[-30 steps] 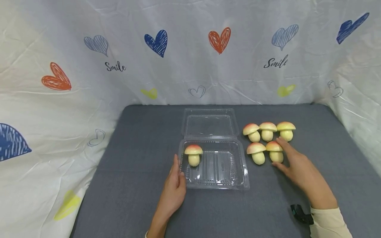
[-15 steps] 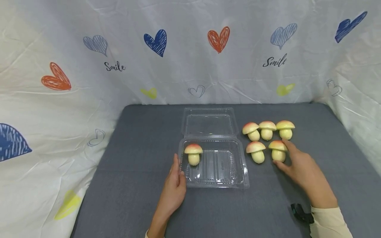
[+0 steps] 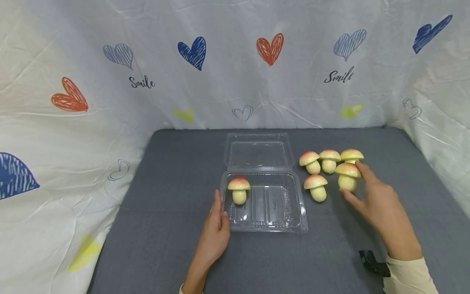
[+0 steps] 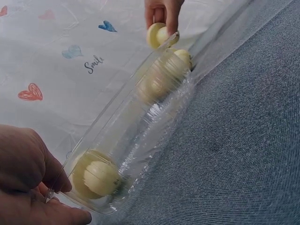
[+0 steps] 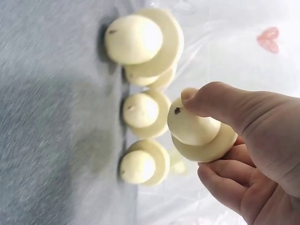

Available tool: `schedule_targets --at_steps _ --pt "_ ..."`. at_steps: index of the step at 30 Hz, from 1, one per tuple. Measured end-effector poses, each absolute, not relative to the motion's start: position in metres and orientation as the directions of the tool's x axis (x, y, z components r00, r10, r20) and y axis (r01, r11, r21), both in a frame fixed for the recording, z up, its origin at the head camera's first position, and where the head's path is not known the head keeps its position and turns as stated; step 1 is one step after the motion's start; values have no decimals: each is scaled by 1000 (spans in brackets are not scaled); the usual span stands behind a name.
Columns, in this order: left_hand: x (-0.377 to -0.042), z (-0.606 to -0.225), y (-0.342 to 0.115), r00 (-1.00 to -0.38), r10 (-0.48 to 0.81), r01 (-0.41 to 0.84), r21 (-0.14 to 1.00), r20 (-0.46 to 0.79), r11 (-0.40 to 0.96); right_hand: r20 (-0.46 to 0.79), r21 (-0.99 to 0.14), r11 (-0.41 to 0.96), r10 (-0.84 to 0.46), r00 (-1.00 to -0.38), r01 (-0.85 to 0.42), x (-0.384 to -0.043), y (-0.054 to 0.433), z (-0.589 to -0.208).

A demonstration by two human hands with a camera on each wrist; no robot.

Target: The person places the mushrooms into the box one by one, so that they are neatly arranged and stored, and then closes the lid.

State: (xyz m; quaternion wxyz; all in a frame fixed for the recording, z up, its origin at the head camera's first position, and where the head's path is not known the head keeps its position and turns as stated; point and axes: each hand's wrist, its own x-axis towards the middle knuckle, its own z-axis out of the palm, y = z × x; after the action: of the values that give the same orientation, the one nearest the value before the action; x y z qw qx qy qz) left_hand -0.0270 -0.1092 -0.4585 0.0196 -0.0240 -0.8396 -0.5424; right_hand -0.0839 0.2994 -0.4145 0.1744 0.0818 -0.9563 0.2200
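On the tabletop (image 3: 165,196) we see four loose mushrooms (image 3: 315,183), one between our right hand (image 3: 382,212) and the open plastic box (image 3: 271,204). That hand pinches the held mushroom (image 3: 347,179) above the surface; our left hand (image 3: 212,237) pinches the box's left rim, beside the boxed mushroom (image 3: 239,191).

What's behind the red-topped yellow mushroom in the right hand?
Head view: a yellow-capped, pale-stemmed mushroom. Its cap shows; most of its stem is covered by the held mushroom.

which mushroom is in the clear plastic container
The mushroom at the left end of the clear plastic container, by the left hand; of the other five, four are on the grey cloth and the right hand holds one.
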Motion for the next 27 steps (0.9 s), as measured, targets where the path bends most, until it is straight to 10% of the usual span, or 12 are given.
schedule_targets --at_steps 27 --pt "-28 -459 -109 -999 16 48 910 46 412 471 -448 800 -168 -866 -398 -84 216 -393"
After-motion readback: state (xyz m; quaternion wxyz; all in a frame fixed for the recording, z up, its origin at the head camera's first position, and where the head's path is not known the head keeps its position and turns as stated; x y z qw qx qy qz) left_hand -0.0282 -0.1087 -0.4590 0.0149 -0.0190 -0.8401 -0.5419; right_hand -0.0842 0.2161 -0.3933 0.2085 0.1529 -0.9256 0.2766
